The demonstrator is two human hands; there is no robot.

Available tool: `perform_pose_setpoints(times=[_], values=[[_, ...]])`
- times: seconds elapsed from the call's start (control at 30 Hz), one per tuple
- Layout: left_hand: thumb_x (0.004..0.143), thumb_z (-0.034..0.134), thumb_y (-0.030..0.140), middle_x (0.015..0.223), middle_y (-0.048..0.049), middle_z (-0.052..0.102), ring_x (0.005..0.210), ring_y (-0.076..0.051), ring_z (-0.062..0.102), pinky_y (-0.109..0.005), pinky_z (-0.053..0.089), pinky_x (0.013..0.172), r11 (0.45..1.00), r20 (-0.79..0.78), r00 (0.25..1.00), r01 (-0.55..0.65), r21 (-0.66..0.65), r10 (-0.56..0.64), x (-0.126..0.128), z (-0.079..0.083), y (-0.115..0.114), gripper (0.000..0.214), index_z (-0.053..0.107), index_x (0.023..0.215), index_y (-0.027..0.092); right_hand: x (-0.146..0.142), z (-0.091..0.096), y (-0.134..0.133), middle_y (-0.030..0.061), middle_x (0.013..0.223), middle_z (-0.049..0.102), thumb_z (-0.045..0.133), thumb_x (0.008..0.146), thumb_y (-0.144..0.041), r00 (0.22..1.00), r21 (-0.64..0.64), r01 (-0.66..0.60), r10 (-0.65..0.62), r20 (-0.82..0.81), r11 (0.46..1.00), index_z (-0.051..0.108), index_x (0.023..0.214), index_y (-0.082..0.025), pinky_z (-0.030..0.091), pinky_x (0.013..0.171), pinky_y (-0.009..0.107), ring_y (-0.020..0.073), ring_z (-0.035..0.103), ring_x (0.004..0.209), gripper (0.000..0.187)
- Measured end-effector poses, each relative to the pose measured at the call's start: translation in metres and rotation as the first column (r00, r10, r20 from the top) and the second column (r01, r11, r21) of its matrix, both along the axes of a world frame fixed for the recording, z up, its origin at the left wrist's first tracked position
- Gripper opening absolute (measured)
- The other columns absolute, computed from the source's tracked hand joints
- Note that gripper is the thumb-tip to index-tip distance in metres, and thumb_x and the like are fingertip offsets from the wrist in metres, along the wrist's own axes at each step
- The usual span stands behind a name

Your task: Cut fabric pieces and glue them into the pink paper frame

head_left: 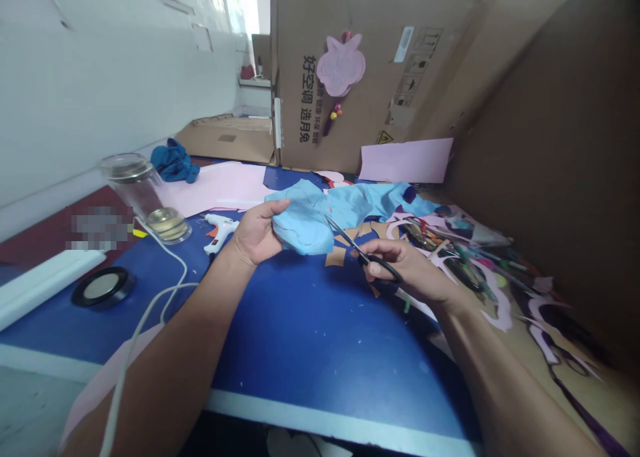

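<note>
- The left hand (pixel 260 234) pinches the light blue cloth (pixel 305 210) at its left edge, thumb on top; the other fingers are mostly hidden.
- The right hand (pixel 395 260) has its fingers curled around the black handles of the scissors (pixel 348 238); their tips are at the cloth's right side, contact unclear.
- The cloth is raised above the blue table (pixel 310 350), in the middle of the scene, and bears a thin dark curve (pixel 295 230).
- For a clean cut, it seems best to keep the cloth taut, turn it with the left hand and snip shortly along that curve.
- More blue cloth (pixel 367 202) lies to the far right, so the blades should stay clear of it.
</note>
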State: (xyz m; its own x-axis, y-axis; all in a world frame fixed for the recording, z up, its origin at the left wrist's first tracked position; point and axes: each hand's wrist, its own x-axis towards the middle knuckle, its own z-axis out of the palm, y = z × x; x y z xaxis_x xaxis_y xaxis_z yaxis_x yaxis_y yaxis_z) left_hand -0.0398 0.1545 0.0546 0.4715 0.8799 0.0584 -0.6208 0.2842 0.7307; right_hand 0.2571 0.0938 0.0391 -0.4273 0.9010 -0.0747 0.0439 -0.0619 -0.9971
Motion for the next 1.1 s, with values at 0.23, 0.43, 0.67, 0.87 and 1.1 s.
perform_pose_setpoints(times=[0.23, 0.43, 0.67, 0.87, 1.1], values=[[0.093, 0.06, 0.023, 0.129, -0.0197, 0.079, 0.134, -0.04, 0.068, -0.059, 0.043, 0.125, 1.0, 0.004, 1.0, -0.001, -0.001, 0.001, -0.0009, 0.0002, -0.0006, 0.059, 0.063, 0.149, 0.008, 0.0014, -0.0006, -0.0003, -0.0004, 0.075, 0.071, 0.1, 0.072, -0.045, 1.0, 0.017, 0.013, -0.013, 0.026, 1.0, 0.084, 0.106, -0.022, 0.056, 0.055, 0.026, 0.0134, 0.063, 0.059, 0.044], [0.094, 0.059, 0.025, 0.131, -0.0201, 0.078, 0.136, -0.04, 0.067, -0.059, 0.042, 0.125, 1.0, -0.013, 1.0, 0.024, -0.001, -0.024, -0.0021, -0.0026, 0.0017, 0.058, 0.063, 0.149, 0.008, 0.0008, -0.0023, 0.0007, -0.0004, 0.074, 0.071, 0.101, 0.07, -0.045, 1.0, 0.017, 0.014, -0.014, 0.027, 1.0, 0.083, 0.106, -0.021, 0.054, 0.053, 0.025, 0.0128, 0.062, 0.059, 0.047], [0.091, 0.061, 0.025, 0.133, -0.0215, 0.077, 0.134, -0.042, 0.068, -0.063, 0.041, 0.124, 1.0, -0.022, 1.0, 0.007, -0.006, -0.007, 0.0025, -0.0006, -0.0013, 0.06, 0.064, 0.149, 0.008, 0.0, -0.0047, 0.0009, -0.0012, 0.074, 0.07, 0.1, 0.072, -0.043, 1.0, 0.031, -0.001, 0.0, 0.017, 1.0, 0.083, 0.108, -0.021, 0.056, 0.053, 0.026, 0.0121, 0.062, 0.057, 0.045], [0.09, 0.062, 0.025, 0.129, -0.0226, 0.078, 0.133, -0.042, 0.068, -0.062, 0.043, 0.123, 1.0, -0.025, 1.0, 0.009, -0.02, -0.01, 0.0043, -0.0021, -0.0006, 0.06, 0.065, 0.148, 0.006, -0.0007, -0.0055, 0.0016, -0.0015, 0.076, 0.07, 0.101, 0.069, -0.042, 0.999, 0.013, 0.032, -0.032, 0.031, 0.999, 0.084, 0.106, -0.021, 0.053, 0.053, 0.024, 0.0111, 0.059, 0.059, 0.046], [0.091, 0.062, 0.024, 0.127, -0.0211, 0.079, 0.129, -0.04, 0.071, -0.06, 0.044, 0.122, 0.999, -0.042, 0.999, 0.012, -0.037, -0.013, 0.0054, -0.0022, -0.0005, 0.061, 0.064, 0.148, 0.005, -0.0031, -0.005, 0.0017, -0.003, 0.072, 0.067, 0.102, 0.067, -0.043, 0.997, 0.016, 0.061, -0.062, 0.036, 0.998, 0.084, 0.104, -0.02, 0.049, 0.052, 0.023, 0.0102, 0.057, 0.057, 0.047]])
